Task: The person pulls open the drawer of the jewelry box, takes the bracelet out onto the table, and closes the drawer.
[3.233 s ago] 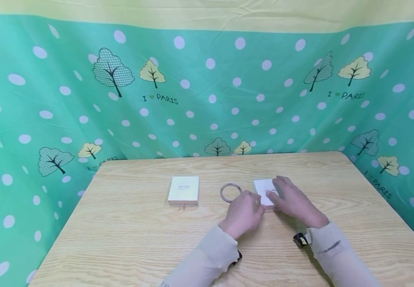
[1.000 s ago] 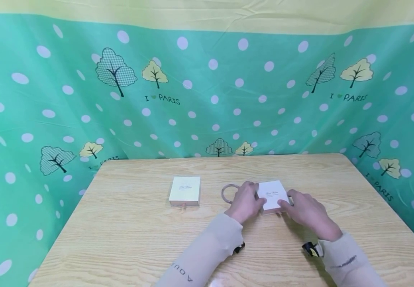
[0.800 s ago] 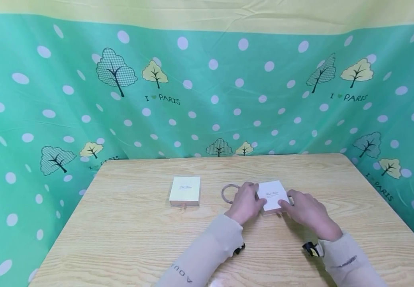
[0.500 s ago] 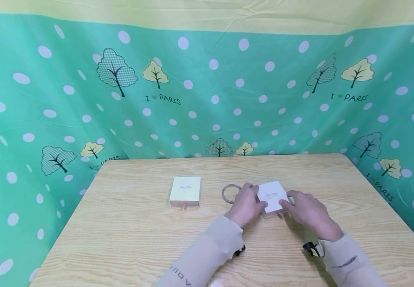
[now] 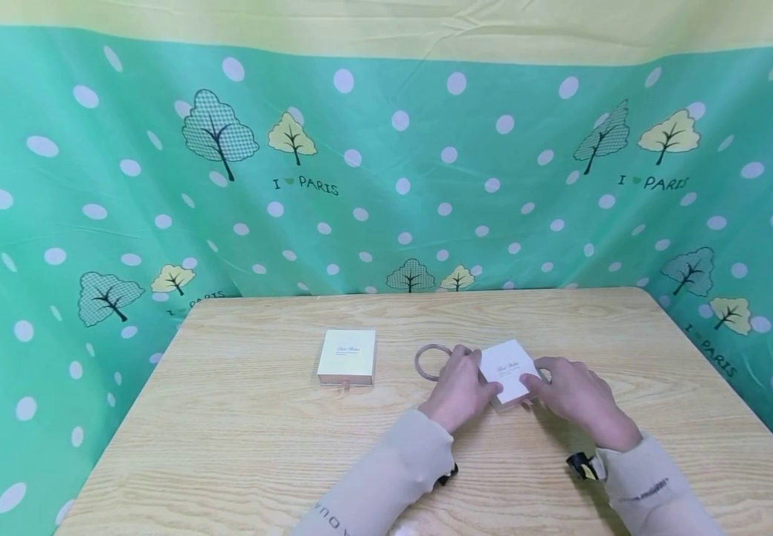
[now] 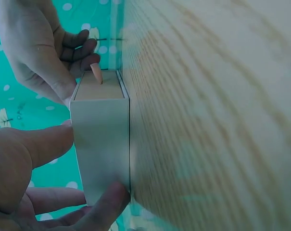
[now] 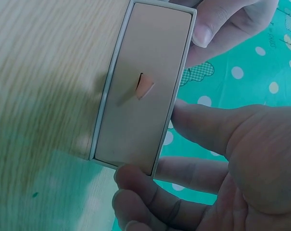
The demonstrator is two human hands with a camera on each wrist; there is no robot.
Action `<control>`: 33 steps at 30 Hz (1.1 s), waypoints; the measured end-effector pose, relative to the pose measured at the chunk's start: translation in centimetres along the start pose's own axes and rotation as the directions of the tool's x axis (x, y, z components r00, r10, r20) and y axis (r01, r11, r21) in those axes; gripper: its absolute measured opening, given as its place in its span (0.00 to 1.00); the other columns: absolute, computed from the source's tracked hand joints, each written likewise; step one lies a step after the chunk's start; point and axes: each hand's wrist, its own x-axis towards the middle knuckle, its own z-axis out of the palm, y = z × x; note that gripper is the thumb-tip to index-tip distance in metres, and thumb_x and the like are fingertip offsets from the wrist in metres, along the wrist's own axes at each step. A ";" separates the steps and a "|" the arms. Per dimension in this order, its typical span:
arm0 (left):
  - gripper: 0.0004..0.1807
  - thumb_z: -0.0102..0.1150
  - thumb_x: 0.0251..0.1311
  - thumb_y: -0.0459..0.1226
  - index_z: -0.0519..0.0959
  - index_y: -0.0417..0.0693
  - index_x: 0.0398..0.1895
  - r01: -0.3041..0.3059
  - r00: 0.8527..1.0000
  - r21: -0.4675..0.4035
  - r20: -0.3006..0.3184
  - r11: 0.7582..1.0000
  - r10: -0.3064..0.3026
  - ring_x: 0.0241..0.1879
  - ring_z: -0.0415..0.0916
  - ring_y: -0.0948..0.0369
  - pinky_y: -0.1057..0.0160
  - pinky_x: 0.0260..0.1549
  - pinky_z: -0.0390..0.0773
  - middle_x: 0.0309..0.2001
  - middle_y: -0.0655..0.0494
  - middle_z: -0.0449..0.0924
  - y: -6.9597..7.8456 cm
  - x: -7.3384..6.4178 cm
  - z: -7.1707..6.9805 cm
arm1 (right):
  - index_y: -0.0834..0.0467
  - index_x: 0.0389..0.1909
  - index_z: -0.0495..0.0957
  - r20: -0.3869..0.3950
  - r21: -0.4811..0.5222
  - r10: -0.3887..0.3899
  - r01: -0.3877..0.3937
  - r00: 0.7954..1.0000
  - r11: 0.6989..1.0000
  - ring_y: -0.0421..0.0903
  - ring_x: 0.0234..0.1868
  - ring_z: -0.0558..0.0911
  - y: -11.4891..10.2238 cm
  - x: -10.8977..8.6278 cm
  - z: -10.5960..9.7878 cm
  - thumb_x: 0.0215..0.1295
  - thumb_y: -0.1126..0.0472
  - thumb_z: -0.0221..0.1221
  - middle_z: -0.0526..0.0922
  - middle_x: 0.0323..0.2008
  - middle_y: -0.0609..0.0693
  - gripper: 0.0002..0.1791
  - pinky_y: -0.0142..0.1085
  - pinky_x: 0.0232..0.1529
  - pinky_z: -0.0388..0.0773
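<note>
A white square drawer-style gift box [image 5: 508,368] with small print on its lid sits turned at an angle on the right half of the table. My left hand [image 5: 458,388] grips its left side, thumb on the lid's near edge and fingers along the side. From the right, my right hand [image 5: 576,394] holds it too, thumb at the near corner of the lid. The right wrist view shows the drawer front flush in its sleeve, with a peach ribbon tab [image 7: 144,86] at its middle. Close behind my left hand lies a thin grey-purple ring [image 5: 418,363], partly covered by the hand.
A second matching white gift box [image 5: 347,354] lies to the left, tab side facing me. The wooden table [image 5: 245,417] ends at the back against a green dotted curtain [image 5: 332,223].
My right hand has shifted from the box's top to its right side, and my left hand has taken the left side. The box has turned counter-clockwise and come slightly nearer.
</note>
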 end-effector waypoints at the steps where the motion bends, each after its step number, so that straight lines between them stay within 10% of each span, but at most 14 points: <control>1: 0.36 0.67 0.55 0.49 0.71 0.39 0.62 -0.001 1.000 0.002 -0.003 1.000 0.001 0.47 0.73 0.58 0.66 0.49 0.75 0.55 0.50 0.69 0.0 0.0 0.0 | 0.67 0.61 0.70 -0.002 -0.001 -0.003 0.003 1.000 1.000 0.46 0.24 0.72 0.0 0.0 0.0 0.67 0.41 0.53 0.81 0.40 0.59 0.35 0.37 0.18 0.67; 33: 0.26 0.72 0.49 0.44 0.77 0.36 0.46 -0.029 0.997 -0.066 -0.067 0.997 0.025 0.34 0.68 0.65 0.70 0.36 0.76 0.41 0.51 0.70 -0.2 -1.5 0.0 | 0.64 0.56 0.76 0.002 0.035 0.003 -0.003 1.000 0.999 0.45 0.18 0.69 -0.3 0.0 0.3 0.63 0.40 0.57 0.78 0.24 0.49 0.34 0.35 0.16 0.64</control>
